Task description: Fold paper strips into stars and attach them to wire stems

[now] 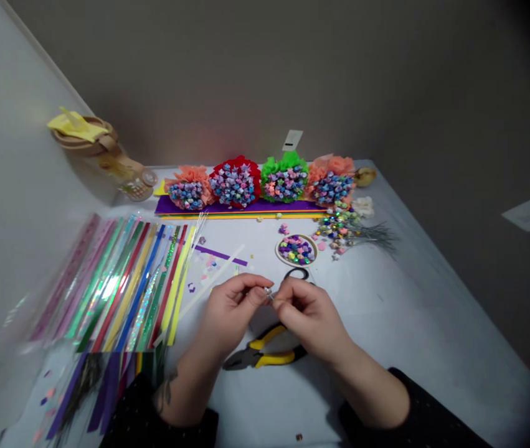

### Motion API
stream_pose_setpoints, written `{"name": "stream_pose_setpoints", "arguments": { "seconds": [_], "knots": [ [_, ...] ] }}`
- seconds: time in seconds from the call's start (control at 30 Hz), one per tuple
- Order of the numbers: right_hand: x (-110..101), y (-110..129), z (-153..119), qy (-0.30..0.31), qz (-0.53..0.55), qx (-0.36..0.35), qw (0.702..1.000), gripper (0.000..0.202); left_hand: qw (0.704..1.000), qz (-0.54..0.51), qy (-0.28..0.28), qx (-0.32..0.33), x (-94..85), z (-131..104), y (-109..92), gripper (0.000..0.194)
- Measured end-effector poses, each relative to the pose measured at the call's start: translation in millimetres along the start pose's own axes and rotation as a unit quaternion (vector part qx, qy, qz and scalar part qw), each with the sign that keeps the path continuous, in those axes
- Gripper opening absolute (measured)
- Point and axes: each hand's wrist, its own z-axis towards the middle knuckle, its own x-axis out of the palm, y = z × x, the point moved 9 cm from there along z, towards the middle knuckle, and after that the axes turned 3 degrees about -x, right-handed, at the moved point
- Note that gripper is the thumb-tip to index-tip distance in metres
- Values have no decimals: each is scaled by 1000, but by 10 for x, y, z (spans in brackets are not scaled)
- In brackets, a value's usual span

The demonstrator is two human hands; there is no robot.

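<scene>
My left hand (236,305) and my right hand (306,314) meet in front of me over the table. Between their fingertips is a small silvery piece (269,293) that looks like a folded paper star; fingers cover part of it. Both hands are closed in a pinch on it. Just below them lie pliers (250,357) with yellow and black handles, partly behind my right hand. A black scissors handle (296,272) shows beyond my right fingers. Behind it stands a round dish (277,253) of colourful paper stars.
Colourful paper strips (119,292) in clear sleeves cover the left side. Bouquets of paper stars (234,183) line the back on purple sheets (171,204). Wired stars (339,227) lie right of the dish. A glass jar (136,185) and a basket (82,140) stand back left.
</scene>
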Motion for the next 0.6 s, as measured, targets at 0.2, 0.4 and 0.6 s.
{"name": "stream_pose_setpoints", "arguments": {
  "seconds": [0.2,0.4,0.6],
  "knots": [
    [-8,355,-118,-37,-212,-198,956,15,995,88,-32,35,-35,-22,-108,12],
    [-45,54,-18,-14,-57,-41,997,13,999,34,-23,19,-1,-32,-65,16],
    [-64,160,-42,-39,-70,-87,993,12,998,48,8,27,28,-35,-138,12]
  ]
}}
